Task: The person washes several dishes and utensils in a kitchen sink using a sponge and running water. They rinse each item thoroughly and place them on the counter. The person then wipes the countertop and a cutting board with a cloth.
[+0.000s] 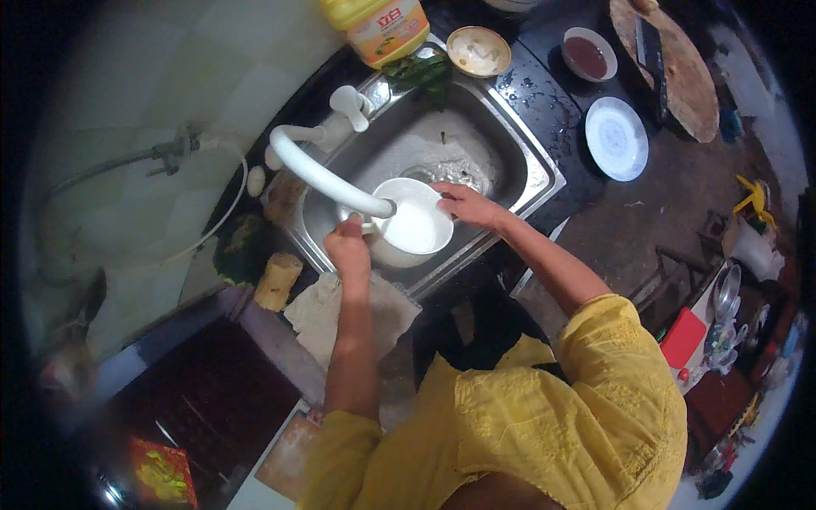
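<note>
A white pot (417,224) with a side handle is held tilted over the near part of the stainless steel sink (408,137). My left hand (349,248) is closed around its handle. On the opposite side, my right hand (468,205) grips the rim, with fingertips at the wall. The mouth of the white faucet spout (331,180) hangs over the pot's opening. The inside of the pot looks bright white; whether it holds water cannot be made out. Rippled water shows at the sink bottom beyond the pot.
Leafy greens (421,73) lie at the sink's far corner by a yellow detergent jug (379,29). A brown-rimmed bowl (479,51), a bowl of dark red liquid (588,56), a pale plate (616,139) and a cleaver on a wooden board (685,70) stand rightward. A cloth (319,312) drapes the near edge.
</note>
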Demonstrator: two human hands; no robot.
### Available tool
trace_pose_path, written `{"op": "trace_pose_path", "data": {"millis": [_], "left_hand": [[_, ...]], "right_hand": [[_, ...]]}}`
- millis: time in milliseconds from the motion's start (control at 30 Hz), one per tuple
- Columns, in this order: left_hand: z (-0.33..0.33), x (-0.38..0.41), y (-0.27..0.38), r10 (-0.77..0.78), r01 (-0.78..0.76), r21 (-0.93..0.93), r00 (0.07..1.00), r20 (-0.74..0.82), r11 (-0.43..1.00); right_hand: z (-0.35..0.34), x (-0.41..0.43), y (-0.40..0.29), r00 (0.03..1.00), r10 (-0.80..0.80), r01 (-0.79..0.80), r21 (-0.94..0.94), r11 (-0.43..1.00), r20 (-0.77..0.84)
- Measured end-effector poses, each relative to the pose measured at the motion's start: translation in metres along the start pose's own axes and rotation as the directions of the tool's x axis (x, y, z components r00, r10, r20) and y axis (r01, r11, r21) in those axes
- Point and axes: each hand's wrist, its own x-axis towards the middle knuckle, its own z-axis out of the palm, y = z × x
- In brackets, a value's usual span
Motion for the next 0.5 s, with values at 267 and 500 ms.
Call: {"op": "trace_pose_path", "data": {"millis": [267, 500], "left_hand": [[0.059, -0.006, -0.007, 0.368, -0.367, 0.463, 0.925, 0.093, 0.806], [0.044, 0.014, -0.015, 0.464, -0.443, 0.535, 0.88, 0.104, 0.72]], "right_hand": [[0.068, 0.06, -0.055, 0.788, -0.178, 0.051, -0.225, 0.973, -0.59], [0.067, 0.006, -0.104, 0.967, 0.087, -0.137, -0.199, 0.97, -0.241]]}}
